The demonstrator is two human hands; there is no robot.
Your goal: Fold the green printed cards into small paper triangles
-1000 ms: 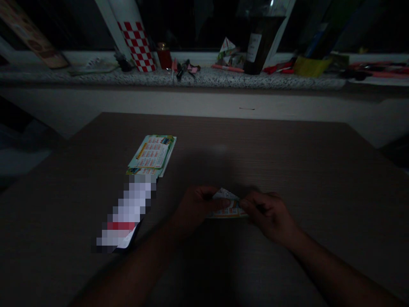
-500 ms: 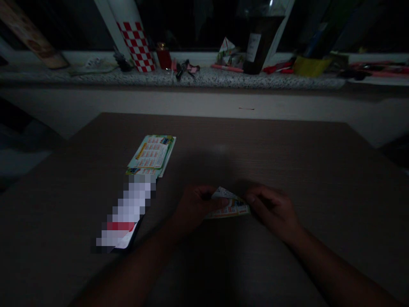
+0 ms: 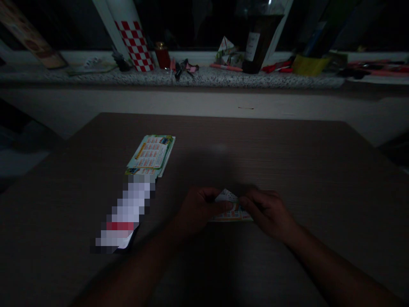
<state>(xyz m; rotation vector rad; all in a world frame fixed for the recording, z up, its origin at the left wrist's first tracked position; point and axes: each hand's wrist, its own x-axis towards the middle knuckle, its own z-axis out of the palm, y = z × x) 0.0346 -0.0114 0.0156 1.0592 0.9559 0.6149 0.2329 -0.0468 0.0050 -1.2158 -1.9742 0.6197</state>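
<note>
Dark table (image 3: 287, 149); left hand (image 3: 198, 209) and right hand (image 3: 268, 211) pinch folded card (image 3: 228, 197).

The small printed card (image 3: 230, 209) lies at the near middle of the desk (image 3: 287, 153), pinched at either end by the left hand (image 3: 196, 209) and the right hand (image 3: 268, 211). It is pale with tiny orange and green grids. Its far part is folded up into a white peak, and its near edge rests flat.

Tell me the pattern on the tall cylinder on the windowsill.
Red-and-white checks on the cylinder, head view.
</note>
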